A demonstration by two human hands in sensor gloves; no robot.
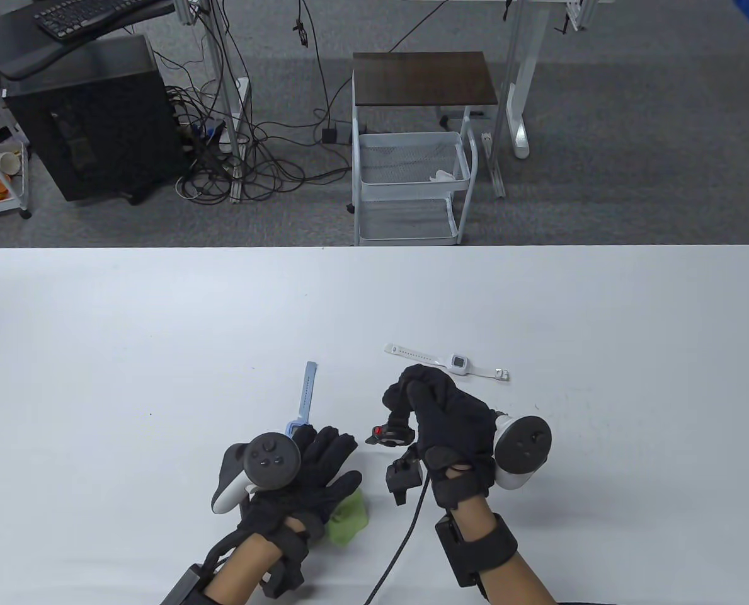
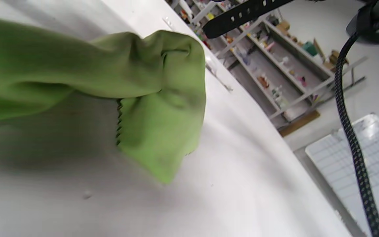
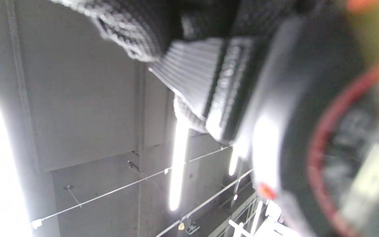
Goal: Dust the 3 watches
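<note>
Right hand (image 1: 440,409) pinches black watch (image 1: 390,435) aloft; left hand (image 1: 305,479), fingers flat, presses green cloth (image 1: 349,520). Risk: loose pinch drops watch.

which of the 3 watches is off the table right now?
The black watch with red accents: the right hand holds it up. The white watch and the blue watch both lie flat on the table.

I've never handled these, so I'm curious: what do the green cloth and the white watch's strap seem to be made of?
Green cloth: looks like soft matte microfibre, though that is a guess; it drapes in folds and has a zigzag-cut edge.
White watch: its strap looks like smooth silicone or rubber, lying flat with a row of holes; too small to be sure.
</note>
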